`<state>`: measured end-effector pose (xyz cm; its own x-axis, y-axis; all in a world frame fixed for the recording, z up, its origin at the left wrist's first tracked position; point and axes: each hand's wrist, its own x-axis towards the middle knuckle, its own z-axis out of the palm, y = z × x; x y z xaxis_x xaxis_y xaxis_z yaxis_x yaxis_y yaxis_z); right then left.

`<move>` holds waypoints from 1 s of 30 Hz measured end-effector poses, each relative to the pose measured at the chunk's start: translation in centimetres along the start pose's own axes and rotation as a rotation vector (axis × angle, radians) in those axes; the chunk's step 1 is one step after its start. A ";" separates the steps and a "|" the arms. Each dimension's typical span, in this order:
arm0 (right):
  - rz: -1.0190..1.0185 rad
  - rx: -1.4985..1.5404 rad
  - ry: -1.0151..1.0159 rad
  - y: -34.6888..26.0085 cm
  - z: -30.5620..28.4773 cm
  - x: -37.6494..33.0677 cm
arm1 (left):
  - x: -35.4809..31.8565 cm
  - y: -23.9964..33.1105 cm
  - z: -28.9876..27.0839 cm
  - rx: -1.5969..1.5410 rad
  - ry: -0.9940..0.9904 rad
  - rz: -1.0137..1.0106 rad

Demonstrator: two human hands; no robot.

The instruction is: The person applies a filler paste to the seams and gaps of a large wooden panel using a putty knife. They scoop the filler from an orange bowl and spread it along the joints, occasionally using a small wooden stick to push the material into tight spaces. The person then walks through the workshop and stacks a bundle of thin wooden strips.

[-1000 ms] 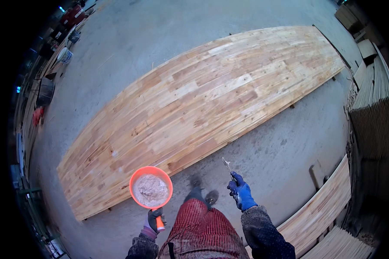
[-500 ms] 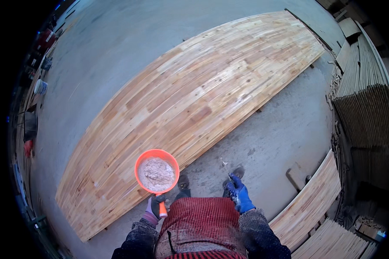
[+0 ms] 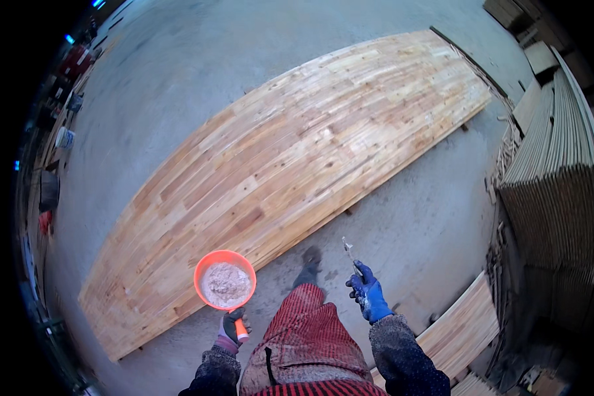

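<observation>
orange pan [image 3: 224,255] is clamped in left grip [image 3: 229,325], and right grip [image 3: 369,294] clasps a partly hidden tool [image 3: 348,248], perhaps metal.

Across the frame's middle, wooden panel [image 3: 297,158] over floor [image 3: 178,79]; lower centre-left, mixture [image 3: 226,284] in pan [image 3: 224,256] in left hand [image 3: 231,325]; lower centre-right, tool [image 3: 348,246] in right hand [image 3: 369,296]; far right, stacked boards [image 3: 558,204].
</observation>
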<state>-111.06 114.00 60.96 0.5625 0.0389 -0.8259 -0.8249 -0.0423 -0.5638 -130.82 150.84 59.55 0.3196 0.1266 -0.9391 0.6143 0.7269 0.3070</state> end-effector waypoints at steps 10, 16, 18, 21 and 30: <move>-0.089 0.003 -0.036 -18.1 -16.3 12.6 | 8.3 3.2 29.1 0.178 -0.025 0.042; 0.041 0.068 -0.124 -27.4 -26.4 16.5 | 10.2 5.1 48.1 0.245 -0.129 0.114; 0.041 0.110 -0.206 -30.6 -30.2 18.6 | 9.5 5.1 55.6 0.207 -0.177 0.152; 0.023 0.155 -0.388 -37.9 -33.5 20.6 | 9.4 4.1 63.5 0.310 -0.132 0.272; -0.134 -0.196 -0.547 -49.4 -33.1 24.1 | 8.0 4.2 77.6 0.304 -0.084 0.345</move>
<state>-54.92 83.98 68.65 0.5071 0.5634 -0.6523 -0.6936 -0.1826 -0.6969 -69.76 102.52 65.34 0.5920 0.2617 -0.7622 0.6415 0.4194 0.6423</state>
